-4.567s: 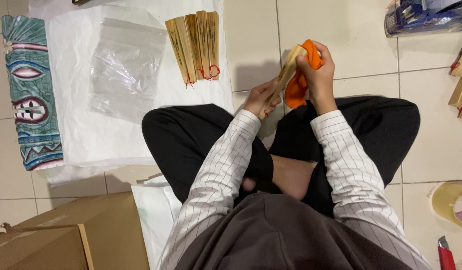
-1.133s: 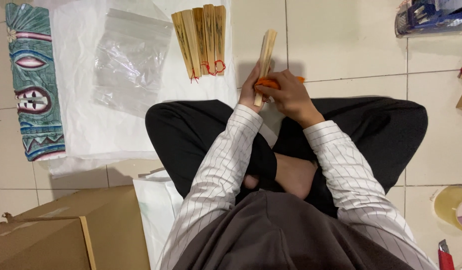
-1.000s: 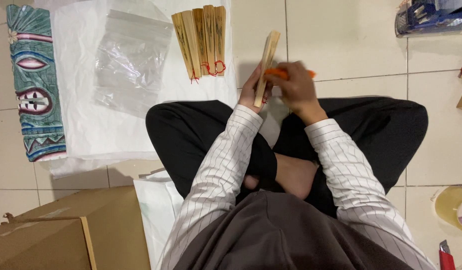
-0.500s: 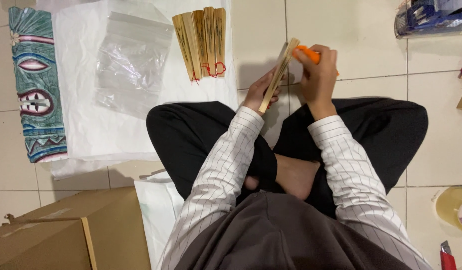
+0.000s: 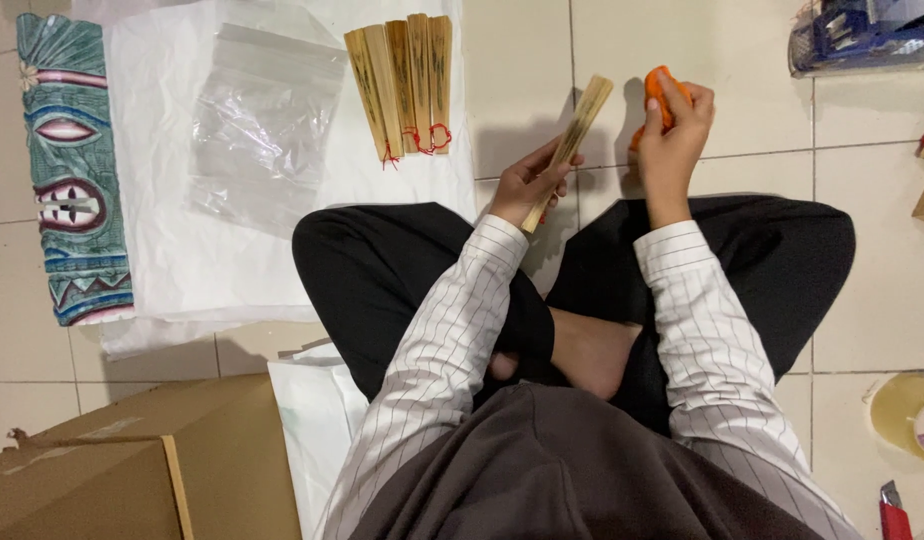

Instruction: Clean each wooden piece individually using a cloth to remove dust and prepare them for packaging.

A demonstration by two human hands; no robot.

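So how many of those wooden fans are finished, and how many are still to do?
Four folded wooden fans already lie side by side on the white sheet, red threads at their ends. A fifth fan is in the left hand, while the right hand holds an orange cloth. The clear plastic bag beside the row looks empty, so nothing seems bagged yet. No other loose fans show.

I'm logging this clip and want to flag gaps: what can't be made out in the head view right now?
- Orange thing: mostly wrapped by the right hand; its kind is unclear.
- Folded wooden fan: lower end hidden inside the left hand.
- Tape roll: cut off by the right edge.
- Cardboard box: cut off by the bottom edge.
- Blue item: cut off at the top edge.
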